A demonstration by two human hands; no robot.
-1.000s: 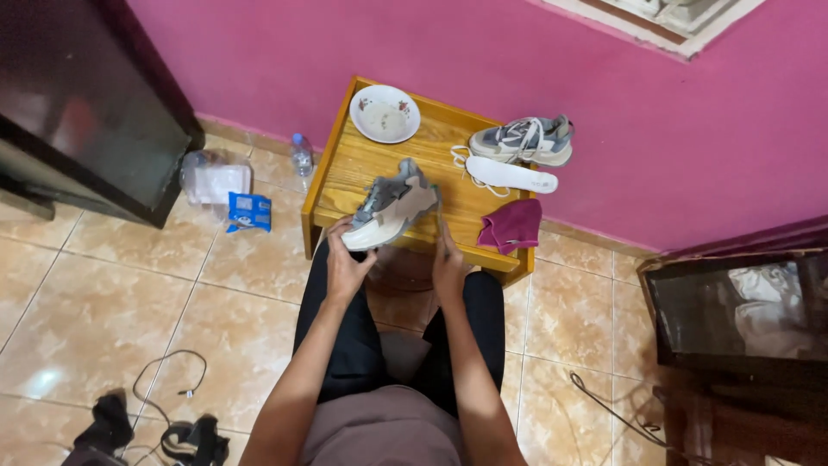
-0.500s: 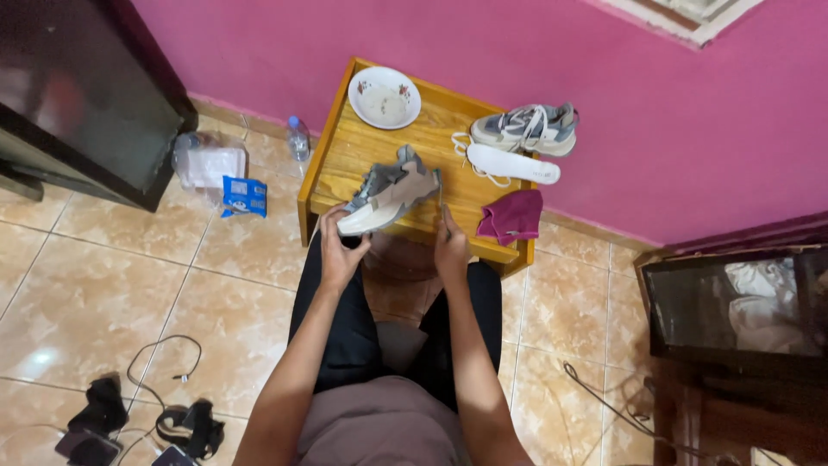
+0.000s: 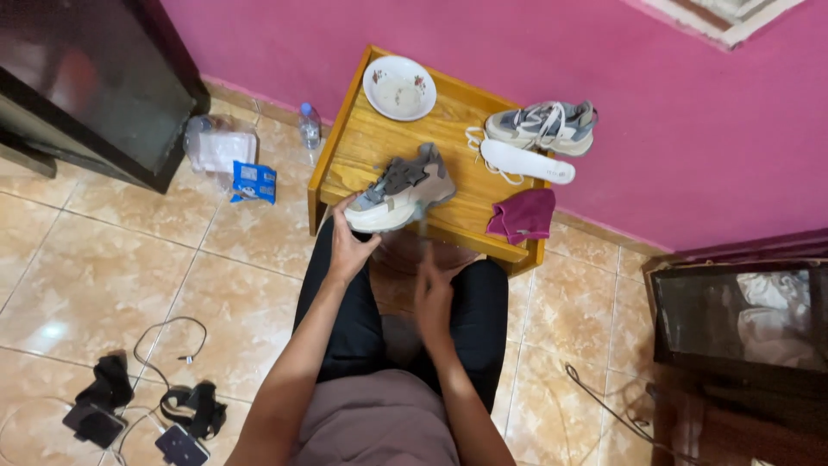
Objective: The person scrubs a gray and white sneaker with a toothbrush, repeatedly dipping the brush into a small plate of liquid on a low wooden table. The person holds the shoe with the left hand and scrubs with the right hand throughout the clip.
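Note:
A grey and beige sneaker [image 3: 401,188] lies tilted on a low wooden table [image 3: 379,142]. My left hand [image 3: 348,244] grips its toe end at the table's front edge. My right hand [image 3: 434,293] hovers below the table edge over my lap, blurred, with a thin object in its fingers that I cannot identify. A second sneaker [image 3: 543,126] stands at the table's back right, with a white insole [image 3: 526,162] and white laces in front of it. A maroon cloth [image 3: 521,216] lies at the front right. A white bowl [image 3: 399,87] sits at the back.
A pink wall runs behind the table. A dark cabinet [image 3: 86,86] stands at the left. A plastic bottle [image 3: 310,126], a plastic bag [image 3: 216,147] and a blue packet [image 3: 253,183] lie on the tiled floor. Cables and chargers [image 3: 147,406] are at the bottom left. A dark box [image 3: 742,319] is at right.
My right hand has dropped from the sneaker's heel side towards my lap. The left hand stays on the sneaker. The camera has shifted slightly.

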